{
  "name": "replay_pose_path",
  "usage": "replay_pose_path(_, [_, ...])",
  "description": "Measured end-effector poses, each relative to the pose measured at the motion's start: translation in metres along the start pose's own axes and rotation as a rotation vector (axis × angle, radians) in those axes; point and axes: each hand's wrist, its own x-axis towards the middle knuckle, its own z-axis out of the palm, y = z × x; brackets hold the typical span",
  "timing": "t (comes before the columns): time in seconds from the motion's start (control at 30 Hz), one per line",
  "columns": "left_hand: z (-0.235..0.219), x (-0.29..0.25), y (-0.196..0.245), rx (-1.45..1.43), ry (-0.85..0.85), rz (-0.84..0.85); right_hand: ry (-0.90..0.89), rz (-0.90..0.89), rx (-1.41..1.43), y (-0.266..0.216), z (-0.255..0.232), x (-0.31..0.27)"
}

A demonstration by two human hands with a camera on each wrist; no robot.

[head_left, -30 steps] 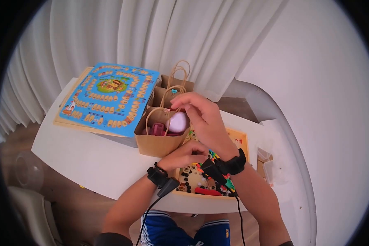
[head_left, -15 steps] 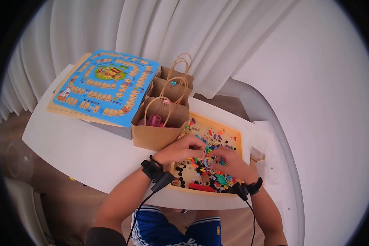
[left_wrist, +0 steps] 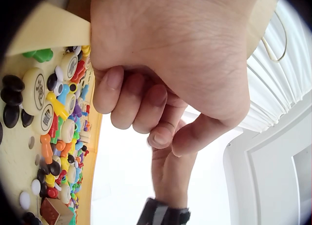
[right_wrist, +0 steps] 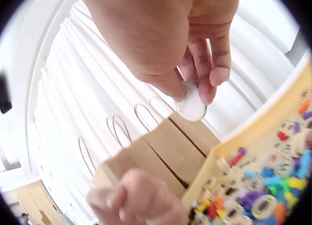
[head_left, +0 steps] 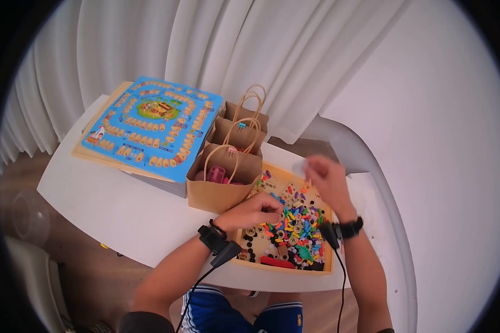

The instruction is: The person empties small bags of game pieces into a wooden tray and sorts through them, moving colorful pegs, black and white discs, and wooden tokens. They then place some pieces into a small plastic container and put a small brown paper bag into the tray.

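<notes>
My right hand [head_left: 330,182] is raised over the far right side of the shallow wooden tray [head_left: 286,270]. Between its thumb and fingers it pinches a white round disc [right_wrist: 192,107], which has a bit of colour on its edge. My left hand [head_left: 256,211] hangs over the tray's left side, beside the front paper bag [head_left: 219,195]. Its fingers [left_wrist: 127,105] are curled in toward the palm, with the thumb close to the index fingertip; nothing held shows there. Below lie many mixed small game pieces [head_left: 300,227], among them colourful pawns, black and white stones and Chinese chess discs [left_wrist: 35,91].
Behind the front bag stand more brown paper bags with loop handles [head_left: 250,105]. Pink items [head_left: 216,173] sit in the front one. A blue game board [head_left: 155,119] tops a stack at the left of the white table [head_left: 111,183]. White curtains [head_left: 216,44] hang behind.
My right hand went from above the bags down to the left hand over the tray, then up to the right with the disc. A pale lilac item at the bag's mouth no longer shows.
</notes>
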Motion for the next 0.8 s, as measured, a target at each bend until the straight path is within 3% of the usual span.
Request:
replay_pose_path(0.03, [-0.001, 0.001, 0.001, -0.019, -0.011, -0.016, 0.025, -0.043, 0.153, -0.004, 0.0, 0.024])
replay_pose_path(0.1, [-0.004, 0.001, -0.003, 0.014, -0.019, -0.031, 0.081, 0.056, 0.336, -0.024, 0.01, 0.066])
replay_pose_path(0.2, [-0.002, 0.0, 0.001, 0.038, 0.003, -0.029, 0.032, -0.069, 0.305, -0.037, 0.033, 0.113])
replay_pose_path(0.3, [-0.001, -0.001, 0.008, 0.032, 0.035, -0.034, 0.033, -0.014, 0.194, -0.049, 0.038, 0.113])
replay_pose_path(0.4, [-0.002, 0.0, 0.003, 0.014, 0.021, -0.033, -0.018, -0.062, 0.02, -0.021, 0.029, 0.083])
replay_pose_path(0.47, [-0.002, 0.0, 0.001, 0.0, 0.003, -0.014, -0.177, -0.123, -0.139, -0.005, 0.016, 0.047])
replay_pose_path(0.6, [-0.001, 0.001, -0.001, -0.015, -0.012, -0.009, -0.509, -0.044, -0.217, 0.015, -0.002, -0.038])
replay_pose_path(0.8, [-0.001, 0.001, 0.004, 0.047, -0.004, -0.039, -0.694, -0.04, -0.193, -0.02, 0.004, -0.109])
